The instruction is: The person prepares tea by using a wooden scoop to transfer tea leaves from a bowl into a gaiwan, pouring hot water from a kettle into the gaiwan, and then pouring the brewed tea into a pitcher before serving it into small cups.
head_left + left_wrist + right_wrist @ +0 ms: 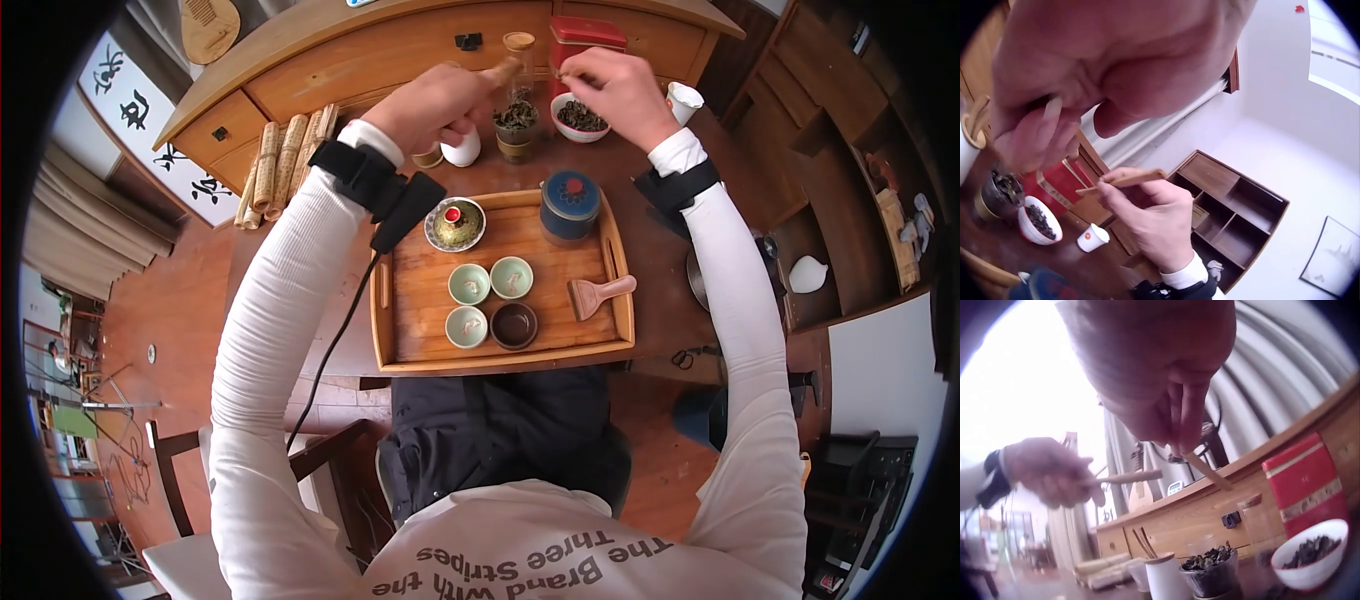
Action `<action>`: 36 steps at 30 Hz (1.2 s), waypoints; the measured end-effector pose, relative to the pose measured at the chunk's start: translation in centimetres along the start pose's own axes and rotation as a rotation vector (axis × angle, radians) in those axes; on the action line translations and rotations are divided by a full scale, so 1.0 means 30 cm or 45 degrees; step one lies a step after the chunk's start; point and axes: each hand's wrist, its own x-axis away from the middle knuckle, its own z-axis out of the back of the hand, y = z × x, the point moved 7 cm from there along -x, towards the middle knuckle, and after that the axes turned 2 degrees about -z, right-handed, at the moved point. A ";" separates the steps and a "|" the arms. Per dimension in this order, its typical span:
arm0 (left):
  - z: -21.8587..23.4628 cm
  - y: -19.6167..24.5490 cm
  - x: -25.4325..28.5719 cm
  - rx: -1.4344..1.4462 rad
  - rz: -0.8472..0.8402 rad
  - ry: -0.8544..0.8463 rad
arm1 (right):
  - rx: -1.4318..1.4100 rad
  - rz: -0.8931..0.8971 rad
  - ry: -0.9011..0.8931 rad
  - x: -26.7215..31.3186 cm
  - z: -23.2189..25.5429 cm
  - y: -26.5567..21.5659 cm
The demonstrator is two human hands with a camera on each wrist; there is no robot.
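Observation:
My left hand point(435, 108) grips a light wooden stick point(1135, 477) above the back of the table. My right hand point(622, 95), to its right, pinches a thin wooden tea tool point(1138, 179) between thumb and fingers. Below the hands stands a glass cup point(1210, 584) heaped with dark tea leaves. Beside it is a white bowl point(1313, 572) with a red rim, also holding dark leaves. A white holder point(1163, 581) with thin wooden sticks in it stands left of the glass cup. Both tools are held up over these vessels.
A wooden tray point(420, 352) carries several small cups, a lidded bowl point(455, 225), a blue canister point(570, 208) and a brush point(600, 295). A red tin point(590, 38), a cork-topped glass jar point(519, 42), a white cup point(684, 102) and bamboo rolls point(285, 160) stand around the back.

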 end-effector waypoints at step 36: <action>-0.091 -0.033 -0.237 -1.467 -0.472 0.386 | -0.461 -0.631 -0.258 -0.017 -0.273 0.185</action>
